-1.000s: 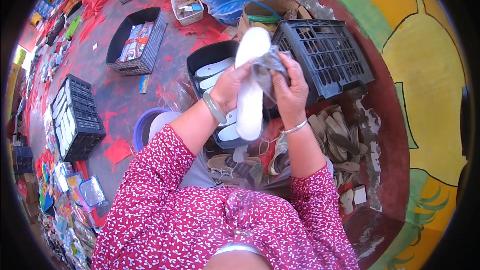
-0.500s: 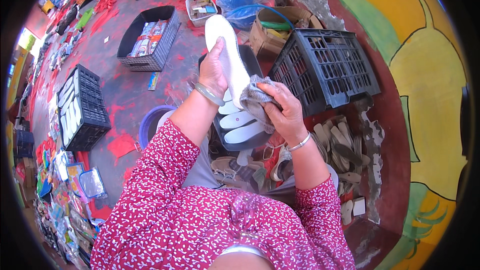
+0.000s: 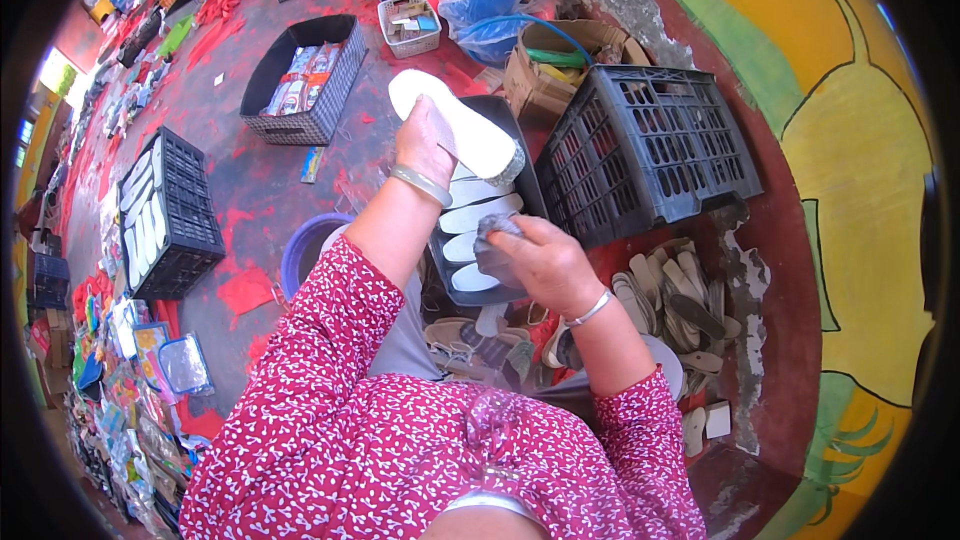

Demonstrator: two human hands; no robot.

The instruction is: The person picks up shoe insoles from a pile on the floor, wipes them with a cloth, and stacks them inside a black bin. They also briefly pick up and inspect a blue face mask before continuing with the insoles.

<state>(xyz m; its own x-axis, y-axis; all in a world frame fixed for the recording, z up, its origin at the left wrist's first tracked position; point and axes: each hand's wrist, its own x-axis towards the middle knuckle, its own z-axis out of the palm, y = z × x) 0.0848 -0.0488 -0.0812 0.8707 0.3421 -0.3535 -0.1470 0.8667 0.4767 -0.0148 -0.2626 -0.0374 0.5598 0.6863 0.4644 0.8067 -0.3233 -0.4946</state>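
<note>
The white sole (image 3: 472,134), grasped by the nearer left hand (image 3: 426,143), slants from ten to four o'clock, at eleven from the right hand (image 3: 552,265), whose fingers clench a grey rag (image 3: 491,252).

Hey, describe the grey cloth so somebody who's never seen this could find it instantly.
Start at the big dark crate beside the painted wall. Below and to its left, the right hand holds the crumpled cloth in front of a bin of insoles. Unlike those flat white pieces, it is grey and bunched up.
</note>
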